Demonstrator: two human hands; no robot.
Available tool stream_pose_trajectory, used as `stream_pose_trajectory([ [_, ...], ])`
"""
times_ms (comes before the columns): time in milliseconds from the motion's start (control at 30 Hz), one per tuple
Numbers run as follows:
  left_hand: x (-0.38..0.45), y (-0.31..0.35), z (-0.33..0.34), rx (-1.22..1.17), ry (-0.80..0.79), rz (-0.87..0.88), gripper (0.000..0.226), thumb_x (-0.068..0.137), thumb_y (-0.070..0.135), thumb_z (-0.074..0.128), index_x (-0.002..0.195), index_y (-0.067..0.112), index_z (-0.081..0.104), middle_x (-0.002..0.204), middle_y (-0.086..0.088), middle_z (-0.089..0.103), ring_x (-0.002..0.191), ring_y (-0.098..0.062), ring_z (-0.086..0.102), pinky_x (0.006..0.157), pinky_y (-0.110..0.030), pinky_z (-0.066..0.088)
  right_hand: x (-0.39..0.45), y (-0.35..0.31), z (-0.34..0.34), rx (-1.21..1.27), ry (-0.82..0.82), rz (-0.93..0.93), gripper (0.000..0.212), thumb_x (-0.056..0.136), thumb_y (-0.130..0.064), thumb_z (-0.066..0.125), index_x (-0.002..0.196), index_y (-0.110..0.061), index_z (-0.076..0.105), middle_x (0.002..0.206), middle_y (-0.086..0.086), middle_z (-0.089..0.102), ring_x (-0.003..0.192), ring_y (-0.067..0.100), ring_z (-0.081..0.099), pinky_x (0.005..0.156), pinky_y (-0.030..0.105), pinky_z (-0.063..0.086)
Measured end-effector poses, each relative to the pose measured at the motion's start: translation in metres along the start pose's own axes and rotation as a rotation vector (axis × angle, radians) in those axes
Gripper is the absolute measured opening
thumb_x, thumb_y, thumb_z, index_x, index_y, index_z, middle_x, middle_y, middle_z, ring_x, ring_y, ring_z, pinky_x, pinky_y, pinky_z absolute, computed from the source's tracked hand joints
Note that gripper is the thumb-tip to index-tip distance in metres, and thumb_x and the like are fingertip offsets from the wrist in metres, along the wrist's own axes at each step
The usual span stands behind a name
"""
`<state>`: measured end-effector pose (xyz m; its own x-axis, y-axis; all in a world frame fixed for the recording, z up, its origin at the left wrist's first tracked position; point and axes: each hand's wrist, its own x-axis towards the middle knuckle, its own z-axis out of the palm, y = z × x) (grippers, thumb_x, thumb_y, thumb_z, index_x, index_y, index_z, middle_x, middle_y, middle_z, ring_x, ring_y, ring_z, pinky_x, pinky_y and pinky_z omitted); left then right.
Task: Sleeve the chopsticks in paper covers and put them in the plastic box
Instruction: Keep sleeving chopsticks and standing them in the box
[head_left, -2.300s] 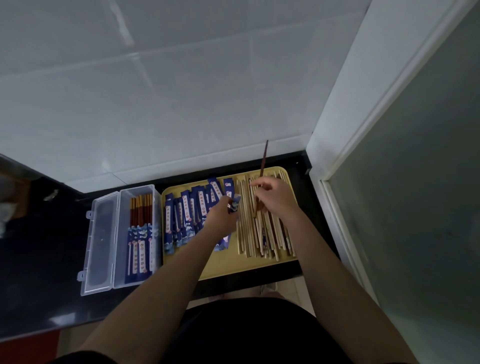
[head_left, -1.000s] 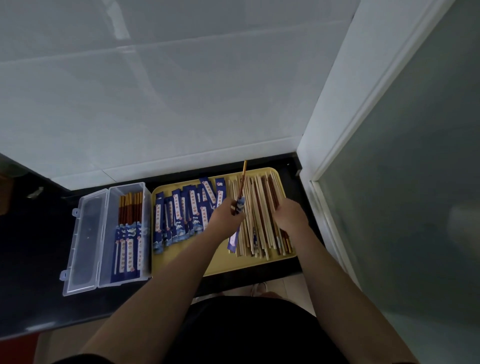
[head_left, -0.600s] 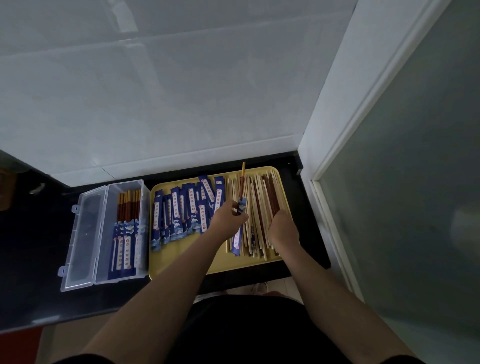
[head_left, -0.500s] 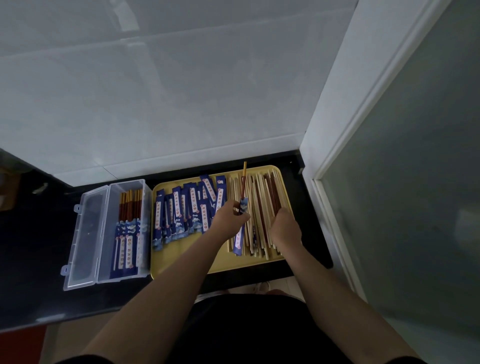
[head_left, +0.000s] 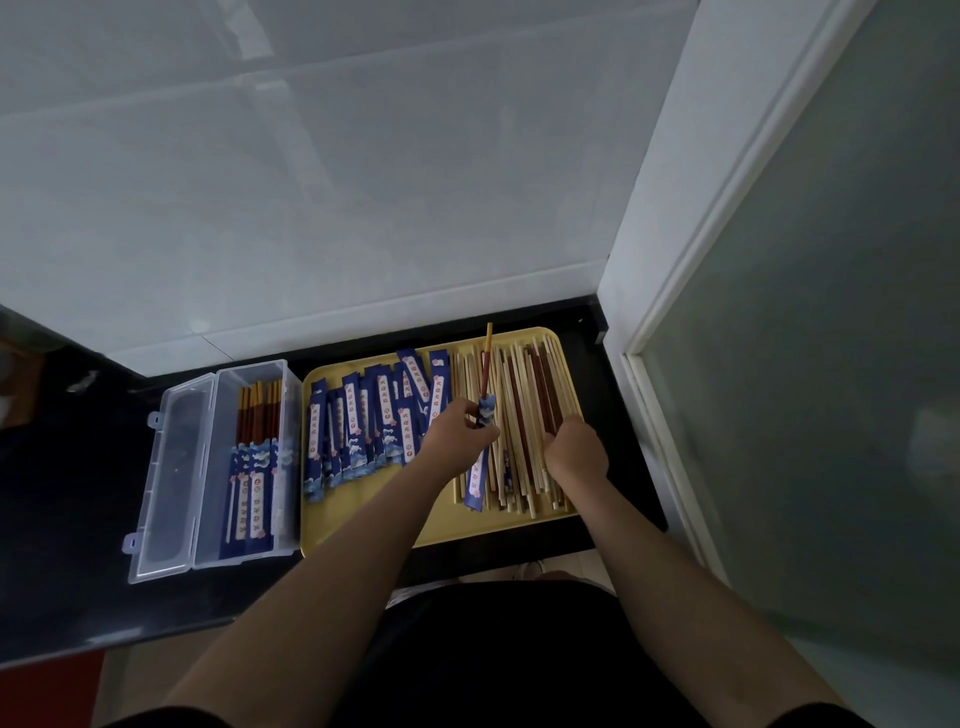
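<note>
My left hand (head_left: 456, 435) is shut on a blue paper cover (head_left: 475, 480) with one red-and-yellow chopstick (head_left: 486, 361) standing out of its top, held over the yellow tray (head_left: 363, 522). My right hand (head_left: 575, 448) rests knuckles-up on the pile of loose chopsticks (head_left: 524, 395) at the tray's right; its fingers are hidden. Several empty blue covers (head_left: 363, 426) lie on the tray's left. The clear plastic box (head_left: 291, 457) stands left of the tray, holding several sleeved chopsticks (head_left: 253, 467).
The box's open lid (head_left: 171, 467) lies flat to its left on the black counter (head_left: 62, 519). A white tiled wall (head_left: 363, 182) rises behind the tray. A white frame with a frosted glass door (head_left: 810, 364) stands close on the right.
Earlier my right hand held a chopstick upright; that chopstick now sits in the cover in my left hand. My right hand has dropped onto the loose pile and stayed there.
</note>
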<state>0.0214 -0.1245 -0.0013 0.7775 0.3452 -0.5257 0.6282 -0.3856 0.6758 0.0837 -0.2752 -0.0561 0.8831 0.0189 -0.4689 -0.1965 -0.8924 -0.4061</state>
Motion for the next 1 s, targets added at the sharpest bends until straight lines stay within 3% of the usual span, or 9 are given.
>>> stream_pose_trajectory([
  [200, 0.000, 0.000, 0.002, 0.002, 0.006, -0.004, 0.040, 0.094, 0.025, 0.066, 0.128, 0.012, 0.050, 0.113, -0.006, 0.063, 0.096, -0.018, 0.061, 0.085, -0.035, 0.051, 0.001, -0.005, 0.001, 0.016, -0.011, 0.005, 0.015, 0.100, -0.020, 0.057, 0.113, -0.013, 0.057, 0.102, 0.004, 0.064, 0.097, 0.024, 0.067, 0.082, 0.036, 0.055],
  [300, 0.001, -0.001, 0.002, 0.009, 0.006, -0.014, 0.041, 0.093, 0.025, 0.066, 0.128, 0.012, 0.050, 0.112, -0.006, 0.063, 0.095, -0.018, 0.060, 0.085, -0.035, 0.051, 0.001, -0.007, 0.001, 0.035, -0.039, 0.017, 0.014, 0.100, -0.019, 0.056, 0.113, -0.013, 0.058, 0.103, 0.004, 0.064, 0.096, 0.023, 0.067, 0.076, 0.032, 0.052],
  [433, 0.001, -0.001, 0.002, 0.007, 0.008, -0.023, 0.041, 0.093, 0.025, 0.066, 0.128, 0.011, 0.049, 0.107, -0.002, 0.059, 0.094, -0.018, 0.059, 0.083, -0.033, 0.050, -0.003, -0.007, 0.001, 0.051, -0.054, -0.004, 0.008, 0.100, -0.024, 0.057, 0.103, -0.016, 0.057, 0.084, -0.004, 0.055, 0.070, 0.010, 0.054, 0.054, 0.023, 0.036],
  [533, 0.002, -0.002, 0.002, 0.003, 0.017, -0.027, 0.039, 0.093, 0.023, 0.067, 0.125, 0.011, 0.049, 0.106, -0.003, 0.059, 0.095, -0.019, 0.060, 0.083, -0.034, 0.051, -0.003, -0.007, 0.000, 0.037, -0.058, -0.015, 0.009, 0.101, -0.025, 0.056, 0.099, -0.016, 0.056, 0.083, -0.004, 0.053, 0.065, 0.008, 0.048, 0.050, 0.022, 0.031],
  [633, 0.003, -0.002, -0.002, -0.033, -0.001, -0.043, 0.037, 0.092, 0.014, 0.065, 0.124, 0.010, 0.048, 0.108, -0.011, 0.063, 0.095, -0.026, 0.067, 0.083, -0.039, 0.057, -0.002, -0.011, -0.007, 0.091, -0.047, -0.072, 0.009, 0.100, -0.024, 0.057, 0.099, -0.016, 0.058, 0.084, -0.004, 0.056, 0.064, 0.005, 0.049, 0.051, 0.021, 0.033],
  [733, 0.004, -0.001, -0.005, -0.099, -0.009, -0.067, 0.038, 0.092, 0.000, 0.059, 0.127, 0.007, 0.046, 0.104, -0.014, 0.062, 0.082, -0.022, 0.067, 0.066, -0.026, 0.054, -0.003, -0.025, -0.024, 0.194, -0.072, -0.197, 0.006, 0.098, -0.021, 0.060, 0.096, -0.019, 0.054, 0.085, -0.004, 0.058, 0.069, 0.006, 0.055, 0.056, 0.020, 0.039],
  [833, 0.006, 0.001, -0.008, -0.158, 0.006, -0.100, 0.035, 0.092, -0.002, 0.056, 0.125, 0.006, 0.046, 0.095, -0.011, 0.061, 0.070, -0.015, 0.061, 0.060, -0.023, 0.050, -0.005, -0.042, -0.045, 0.327, -0.100, -0.326, 0.020, 0.097, -0.017, 0.062, 0.111, -0.026, 0.051, 0.093, 0.000, 0.062, 0.076, 0.013, 0.064, 0.064, 0.026, 0.054],
  [900, 0.009, 0.000, -0.010, -0.212, 0.023, -0.129, 0.036, 0.091, 0.000, 0.057, 0.124, 0.008, 0.047, 0.092, -0.011, 0.062, 0.069, -0.016, 0.061, 0.063, -0.027, 0.053, -0.009, -0.052, -0.058, 0.409, -0.148, -0.383, 0.025, 0.098, -0.014, 0.060, 0.117, -0.029, 0.055, 0.093, 0.002, 0.065, 0.072, 0.014, 0.067, 0.060, 0.026, 0.057],
  [1000, 0.009, -0.001, -0.014, -0.290, 0.049, -0.139, 0.034, 0.091, 0.000, 0.057, 0.122, 0.011, 0.048, 0.092, -0.011, 0.060, 0.069, -0.017, 0.060, 0.062, -0.027, 0.054, -0.016, -0.069, -0.076, 0.582, -0.251, -0.378, 0.019, 0.100, -0.010, 0.052, 0.107, -0.021, 0.066, 0.093, 0.006, 0.071, 0.062, 0.010, 0.064, 0.051, 0.018, 0.050],
])
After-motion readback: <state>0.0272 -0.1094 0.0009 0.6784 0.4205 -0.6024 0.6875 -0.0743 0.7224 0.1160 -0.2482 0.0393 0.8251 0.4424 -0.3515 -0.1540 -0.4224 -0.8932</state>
